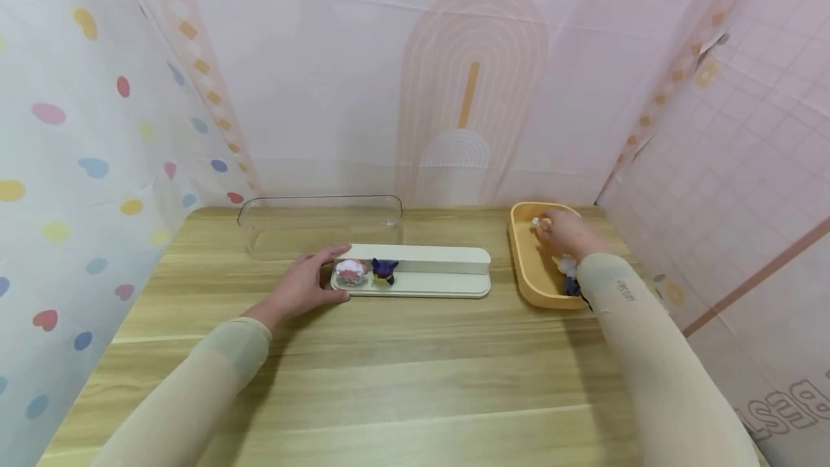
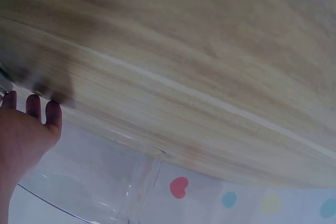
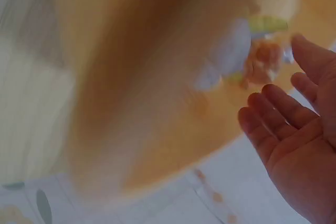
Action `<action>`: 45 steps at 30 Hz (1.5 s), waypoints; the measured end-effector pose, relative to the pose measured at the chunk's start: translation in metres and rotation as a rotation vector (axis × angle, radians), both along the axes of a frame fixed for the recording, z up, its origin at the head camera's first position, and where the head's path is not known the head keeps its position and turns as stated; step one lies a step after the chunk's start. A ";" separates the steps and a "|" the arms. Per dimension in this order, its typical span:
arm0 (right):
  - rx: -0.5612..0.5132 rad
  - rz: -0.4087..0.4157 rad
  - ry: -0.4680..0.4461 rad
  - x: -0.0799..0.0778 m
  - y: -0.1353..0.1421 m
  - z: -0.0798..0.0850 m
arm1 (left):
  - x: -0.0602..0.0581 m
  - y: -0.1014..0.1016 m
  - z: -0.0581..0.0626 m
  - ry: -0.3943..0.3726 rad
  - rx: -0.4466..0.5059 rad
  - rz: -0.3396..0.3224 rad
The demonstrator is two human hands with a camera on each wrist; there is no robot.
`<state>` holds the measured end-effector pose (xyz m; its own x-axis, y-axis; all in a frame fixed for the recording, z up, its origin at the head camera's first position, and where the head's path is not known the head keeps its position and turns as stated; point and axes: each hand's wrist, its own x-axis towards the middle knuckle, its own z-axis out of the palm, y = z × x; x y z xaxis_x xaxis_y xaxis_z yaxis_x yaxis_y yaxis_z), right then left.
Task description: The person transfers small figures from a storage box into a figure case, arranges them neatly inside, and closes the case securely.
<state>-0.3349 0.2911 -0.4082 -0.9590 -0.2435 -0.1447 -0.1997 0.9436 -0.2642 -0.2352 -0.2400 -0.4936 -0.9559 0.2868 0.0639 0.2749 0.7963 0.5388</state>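
Observation:
My left hand [image 1: 300, 288] grips the left end of a white two-step display stand [image 1: 447, 283], thumb at its front edge and index finger along the back step. On its lower step stand a white-and-pink figurine [image 1: 351, 272] and, to its right, a dark purple figurine [image 1: 384, 270] with some yellow. My right hand [image 1: 565, 230] reaches into an orange tray [image 1: 527, 276]. In the right wrist view its thumb and fingers are apart, close by an orange-and-white figurine [image 3: 263, 60]. Nearer the tray's front lie a white-and-yellow figurine [image 1: 567, 265] and a dark blue one [image 1: 572, 287].
A clear plastic cover [image 1: 318, 222] lies behind the stand at the back left, with its dark rim facing up. Printed cloth [image 1: 311, 92] hangs along the back and both sides of the wooden table [image 1: 415, 380].

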 end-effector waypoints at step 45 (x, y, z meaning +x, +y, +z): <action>-0.056 0.216 0.084 0.010 -0.010 -0.025 | 0.005 0.000 0.004 0.003 0.006 0.004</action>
